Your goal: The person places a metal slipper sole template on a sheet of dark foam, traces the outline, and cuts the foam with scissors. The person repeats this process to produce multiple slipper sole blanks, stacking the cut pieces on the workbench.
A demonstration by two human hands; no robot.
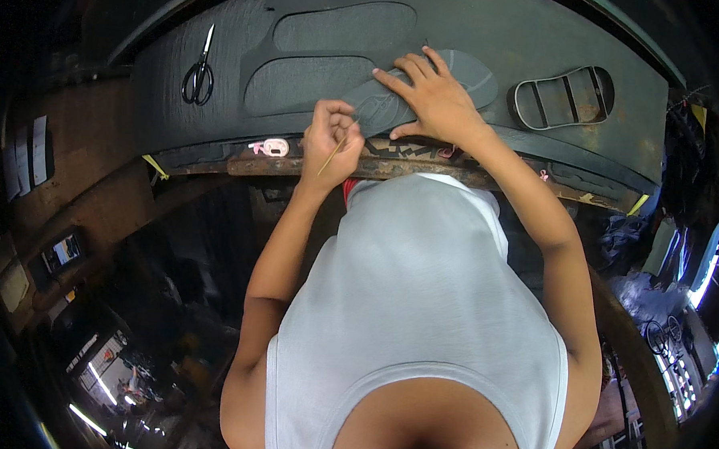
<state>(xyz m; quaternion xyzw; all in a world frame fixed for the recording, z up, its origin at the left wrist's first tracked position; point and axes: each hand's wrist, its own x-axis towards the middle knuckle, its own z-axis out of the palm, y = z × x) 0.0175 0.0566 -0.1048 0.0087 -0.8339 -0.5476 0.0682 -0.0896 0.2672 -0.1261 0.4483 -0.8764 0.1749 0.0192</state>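
Observation:
My left hand (327, 147) is closed round a thin yellowish stick (330, 161) at the near left end of a dark grey sole-shaped piece (470, 78). My right hand (429, 95) lies on that piece with fingers spread, covering much of its middle. The piece rests at a slant on a dark grey board (520, 31). Behind and left of my hands, two sole-shaped recesses (336, 27) show in the dark material. A metal sole-shaped frame with crossbars (562, 97) lies to the right, and black-handled scissors (198, 77) lie at the left.
Small pink items (273, 147) sit along a rusty front ledge (482, 175) at my waist. A brown wooden panel (90, 156) with a small screen (61, 252) stands at the left. Dark hanging material and wheel-like objects (663, 334) show at the right rim.

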